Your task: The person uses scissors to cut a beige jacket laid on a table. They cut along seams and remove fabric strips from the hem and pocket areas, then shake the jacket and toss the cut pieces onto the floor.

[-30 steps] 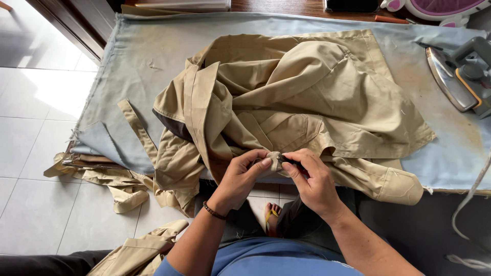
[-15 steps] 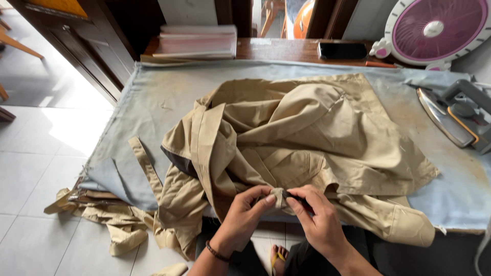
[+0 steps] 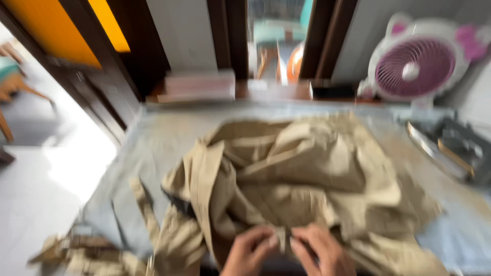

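While both hands pinch one small fold of the khaki garment [image 3: 307, 184] at the ironing table's [image 3: 153, 148] near edge, left hand [image 3: 250, 250] and right hand [image 3: 319, 250] should grip close together; the view is blurred.

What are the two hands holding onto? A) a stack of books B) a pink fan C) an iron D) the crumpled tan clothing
D: the left hand and the right hand both pinch a bit of the crumpled tan clothing at the near edge of the cloth-covered table, while the pink fan stands far back.
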